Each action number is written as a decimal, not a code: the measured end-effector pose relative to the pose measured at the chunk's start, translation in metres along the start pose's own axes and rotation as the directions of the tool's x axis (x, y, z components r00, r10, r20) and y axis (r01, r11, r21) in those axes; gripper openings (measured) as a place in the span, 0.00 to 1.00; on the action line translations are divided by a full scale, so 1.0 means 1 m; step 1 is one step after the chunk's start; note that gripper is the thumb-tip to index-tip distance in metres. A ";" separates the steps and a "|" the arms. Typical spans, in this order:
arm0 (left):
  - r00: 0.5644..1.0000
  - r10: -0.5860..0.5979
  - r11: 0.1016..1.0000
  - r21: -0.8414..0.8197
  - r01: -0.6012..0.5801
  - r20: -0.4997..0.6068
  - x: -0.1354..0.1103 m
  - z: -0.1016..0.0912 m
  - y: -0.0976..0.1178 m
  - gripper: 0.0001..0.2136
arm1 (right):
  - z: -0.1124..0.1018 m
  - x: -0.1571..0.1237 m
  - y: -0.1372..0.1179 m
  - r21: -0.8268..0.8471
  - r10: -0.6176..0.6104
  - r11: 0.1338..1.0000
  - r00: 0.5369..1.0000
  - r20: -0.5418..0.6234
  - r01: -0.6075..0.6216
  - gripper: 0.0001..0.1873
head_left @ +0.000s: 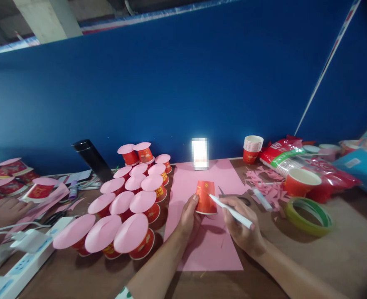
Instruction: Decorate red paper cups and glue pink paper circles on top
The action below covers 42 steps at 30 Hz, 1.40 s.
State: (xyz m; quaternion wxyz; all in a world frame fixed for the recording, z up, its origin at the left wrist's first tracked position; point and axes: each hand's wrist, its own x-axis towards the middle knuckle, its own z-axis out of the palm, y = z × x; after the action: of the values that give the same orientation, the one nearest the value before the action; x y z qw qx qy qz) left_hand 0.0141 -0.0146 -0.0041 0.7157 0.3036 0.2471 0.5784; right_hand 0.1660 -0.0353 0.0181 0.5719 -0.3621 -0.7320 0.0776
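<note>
Gripped red cup (203, 195) in left hand (188, 216) near right edge of pink sheet (183, 182); pinched pen (232, 211) in right hand (243, 227), apparently drawing; probably needed steadiness next.

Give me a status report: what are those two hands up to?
Left hand holding red cup, upside down. Right hand gripping white pen, tip at cup's side. Pink-topped cups crowd the left, not blocking.
</note>
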 end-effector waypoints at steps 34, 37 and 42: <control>0.990 -0.139 0.985 -0.101 0.140 0.019 0.000 -0.001 -0.001 0.27 | 0.013 -0.006 0.009 -0.099 0.089 0.992 0.991 0.099 -0.080 0.15; 0.985 -0.168 0.983 -0.071 0.171 0.042 0.000 -0.001 0.002 0.29 | 0.015 -0.008 0.010 -0.080 0.102 0.992 0.989 0.105 -0.093 0.16; 0.996 -0.080 0.995 -0.052 0.082 0.036 0.000 0.001 0.001 0.25 | 0.016 -0.008 0.014 -0.093 0.103 0.991 0.990 0.096 -0.094 0.19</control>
State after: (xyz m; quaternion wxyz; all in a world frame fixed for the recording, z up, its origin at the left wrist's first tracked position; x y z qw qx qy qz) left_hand 0.0138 -0.0145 -0.0030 0.7505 0.2839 0.2317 0.5499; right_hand 0.1587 -0.0256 -0.0006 0.5133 -0.4186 -0.7437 0.0913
